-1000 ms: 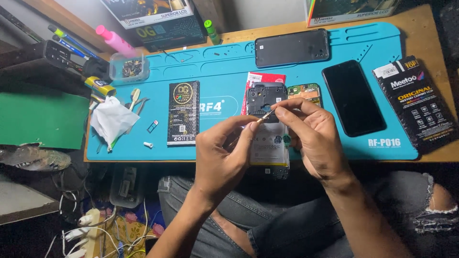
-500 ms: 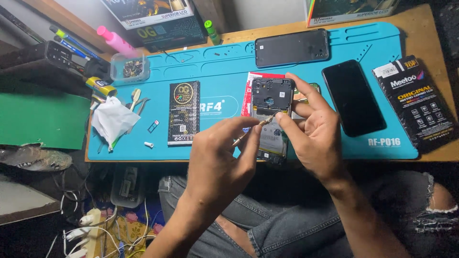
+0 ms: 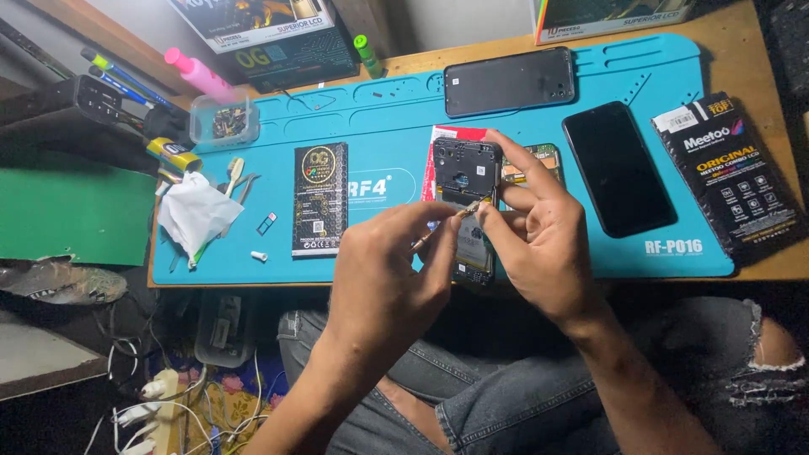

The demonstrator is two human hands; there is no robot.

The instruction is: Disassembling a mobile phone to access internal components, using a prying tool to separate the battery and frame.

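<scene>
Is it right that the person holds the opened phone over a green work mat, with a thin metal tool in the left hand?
Not quite: the head view shows the work mat is blue, not green. The rest stands: the right hand holds the opened phone, and the left hand pinches a thin metal tool.

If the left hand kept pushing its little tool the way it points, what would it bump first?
Probably the opened phone held by the right hand. The left hand aims its thin tool up-right at it; depth is hard to judge.

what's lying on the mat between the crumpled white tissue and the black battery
In the head view, a small blue tray piece and a tiny white bit lie between tissue and battery.
</scene>
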